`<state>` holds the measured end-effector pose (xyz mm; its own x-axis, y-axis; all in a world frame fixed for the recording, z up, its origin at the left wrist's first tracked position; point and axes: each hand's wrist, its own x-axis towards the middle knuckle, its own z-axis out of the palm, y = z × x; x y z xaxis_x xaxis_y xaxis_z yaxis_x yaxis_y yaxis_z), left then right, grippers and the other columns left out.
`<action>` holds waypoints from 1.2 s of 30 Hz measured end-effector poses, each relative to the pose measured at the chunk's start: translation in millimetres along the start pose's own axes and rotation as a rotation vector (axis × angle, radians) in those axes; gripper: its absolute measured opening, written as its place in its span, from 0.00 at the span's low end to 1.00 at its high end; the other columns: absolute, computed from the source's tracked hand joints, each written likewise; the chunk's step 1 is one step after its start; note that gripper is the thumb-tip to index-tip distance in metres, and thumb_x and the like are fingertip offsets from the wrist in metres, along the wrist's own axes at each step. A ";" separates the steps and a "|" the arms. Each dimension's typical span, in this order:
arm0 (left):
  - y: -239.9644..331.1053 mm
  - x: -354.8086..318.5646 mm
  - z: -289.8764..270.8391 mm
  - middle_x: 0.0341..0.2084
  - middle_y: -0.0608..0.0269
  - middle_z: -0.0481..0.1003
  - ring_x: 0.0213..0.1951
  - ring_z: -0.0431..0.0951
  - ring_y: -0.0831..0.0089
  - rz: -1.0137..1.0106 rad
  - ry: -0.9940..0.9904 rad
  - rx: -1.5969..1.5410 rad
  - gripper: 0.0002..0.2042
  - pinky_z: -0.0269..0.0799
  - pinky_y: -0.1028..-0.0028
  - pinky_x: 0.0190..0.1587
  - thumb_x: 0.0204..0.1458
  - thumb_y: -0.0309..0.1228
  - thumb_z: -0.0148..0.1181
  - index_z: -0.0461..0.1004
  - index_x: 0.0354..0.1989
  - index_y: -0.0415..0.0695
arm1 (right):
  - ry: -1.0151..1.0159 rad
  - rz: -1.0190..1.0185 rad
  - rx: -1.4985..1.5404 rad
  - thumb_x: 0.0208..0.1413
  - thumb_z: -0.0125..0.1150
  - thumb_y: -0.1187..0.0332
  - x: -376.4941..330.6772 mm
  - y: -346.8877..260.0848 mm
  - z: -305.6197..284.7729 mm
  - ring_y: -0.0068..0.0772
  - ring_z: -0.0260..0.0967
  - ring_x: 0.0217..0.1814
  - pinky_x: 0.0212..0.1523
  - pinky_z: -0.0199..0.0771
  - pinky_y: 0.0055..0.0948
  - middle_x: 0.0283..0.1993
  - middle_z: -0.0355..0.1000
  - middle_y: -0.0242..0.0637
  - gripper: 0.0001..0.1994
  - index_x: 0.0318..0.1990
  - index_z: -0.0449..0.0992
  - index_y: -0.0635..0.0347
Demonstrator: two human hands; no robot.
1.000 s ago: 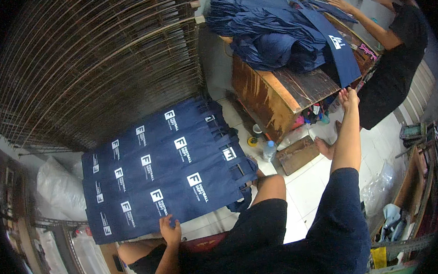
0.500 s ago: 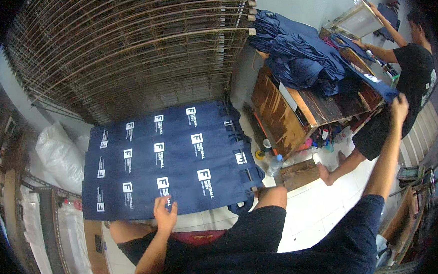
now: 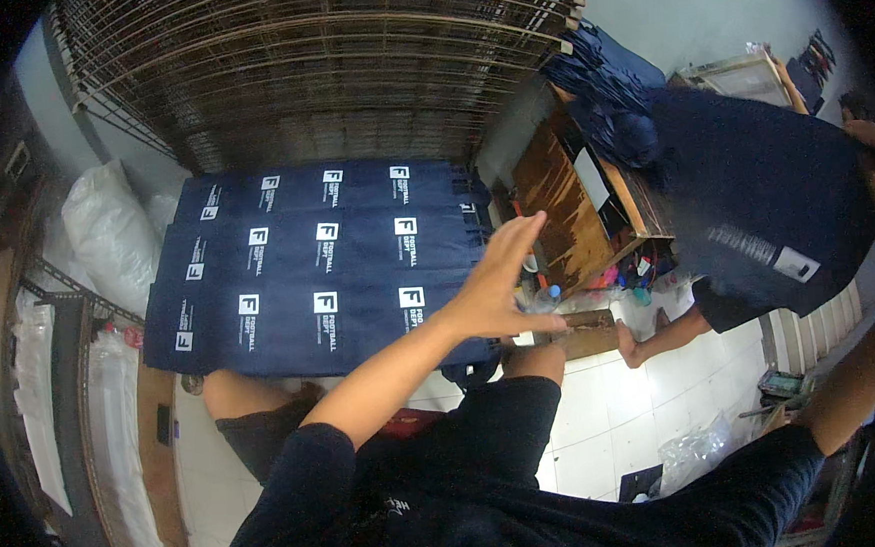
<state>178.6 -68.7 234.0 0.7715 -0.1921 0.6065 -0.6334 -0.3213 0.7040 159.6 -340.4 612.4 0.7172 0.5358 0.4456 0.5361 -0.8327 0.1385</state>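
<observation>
A navy cloth bag [image 3: 767, 178] with a white print hangs spread out at the right. My right hand [image 3: 868, 142] grips its upper edge close to the dark rim of the picture, where the fingers show only in part. My left hand [image 3: 498, 285] is in the air over my knee, open, with thumb and fingers apart and nothing in it. Beneath and to the left of it, navy cloth bags [image 3: 292, 267] with white prints lie overlapping in rows in front of me. The hanging bag covers much of the co-worker.
A slatted rack [image 3: 325, 70] rises behind the rows. At the right, a wooden cabinet [image 3: 563, 201] carries a heap of navy cloth [image 3: 607, 93]. A bottle [image 3: 547, 299] and a wooden block [image 3: 590, 334] stand on the floor near a co-worker's foot [image 3: 630, 345]. White plastic sacks [image 3: 109, 233] lean at left.
My right hand has drawn the navy bag off the cabinet's heap and out to the right. My left hand has lifted off the printed rows and swung right, opening.
</observation>
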 end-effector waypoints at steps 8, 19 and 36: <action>27.8 -66.9 20.5 0.52 0.56 0.64 0.50 0.67 0.69 -0.250 -0.256 -0.804 0.48 0.64 0.71 0.49 0.41 0.35 0.70 0.41 0.66 0.40 | -0.047 -0.027 0.341 0.53 0.55 0.72 47.3 -20.6 93.1 0.29 0.66 0.50 0.54 0.61 0.26 0.44 0.70 0.37 0.15 0.49 0.69 0.62; -4.4 -112.2 -20.5 0.56 0.57 0.64 0.56 0.65 0.68 -0.716 0.291 -1.127 0.32 0.60 0.68 0.58 0.48 0.18 0.52 0.50 0.64 0.44 | -0.180 0.873 2.051 0.51 0.34 0.31 -164.0 -38.2 395.3 0.37 0.57 0.60 0.56 0.63 0.38 0.62 0.57 0.42 0.44 0.62 0.55 0.62; -104.8 -24.2 -17.2 0.53 0.60 0.64 0.50 0.68 0.72 -0.767 -0.010 -0.821 0.44 0.65 0.72 0.49 0.40 0.12 0.48 0.38 0.68 0.47 | -0.509 0.863 1.569 0.40 0.48 0.81 -87.1 -11.3 441.3 0.21 0.68 0.30 0.15 0.63 0.17 0.41 0.71 0.33 0.26 0.53 0.63 0.58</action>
<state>225.3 -14.4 151.9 0.9724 -0.2144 -0.0925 0.1648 0.3497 0.9223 287.5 -316.1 181.7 0.8695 0.3197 -0.3765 -0.3468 -0.1477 -0.9262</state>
